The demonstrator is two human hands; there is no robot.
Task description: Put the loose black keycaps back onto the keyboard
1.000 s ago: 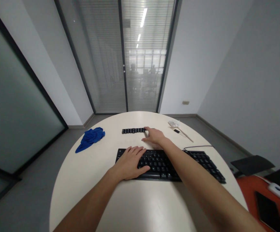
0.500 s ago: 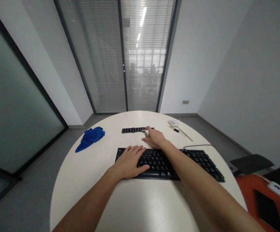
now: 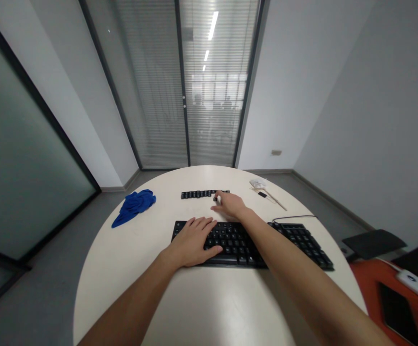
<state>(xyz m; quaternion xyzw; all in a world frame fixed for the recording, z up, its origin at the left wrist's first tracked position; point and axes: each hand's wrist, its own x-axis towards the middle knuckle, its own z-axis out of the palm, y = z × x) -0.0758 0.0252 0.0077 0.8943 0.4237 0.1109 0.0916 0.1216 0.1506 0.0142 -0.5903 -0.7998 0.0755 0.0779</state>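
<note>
A black keyboard [image 3: 238,245] lies across the round table. My left hand [image 3: 194,240] rests flat on its left part, fingers spread and thumb out over the lower keys. Beyond the keyboard, a row of loose black keycaps [image 3: 196,194] runs along the table. My right hand [image 3: 230,205] reaches over the keyboard to the right part of this row. Its fingertips pinch a small dark keycap [image 3: 215,198] just on the near side of the row. A small whitish patch shows between the fingers; what it is I cannot make out. That hand hides part of the row.
A crumpled blue cloth [image 3: 135,206] lies at the table's left. At the right back are a clear plastic bag [image 3: 258,183], a thin wooden stick [image 3: 276,199] and a small black piece [image 3: 262,194]. The keyboard cable [image 3: 295,216] runs right. A phone [image 3: 398,307] lies on an orange surface.
The keycap in my right fingers has come slightly towards me, out of line with the row. My left hand stays in place on the keyboard.
</note>
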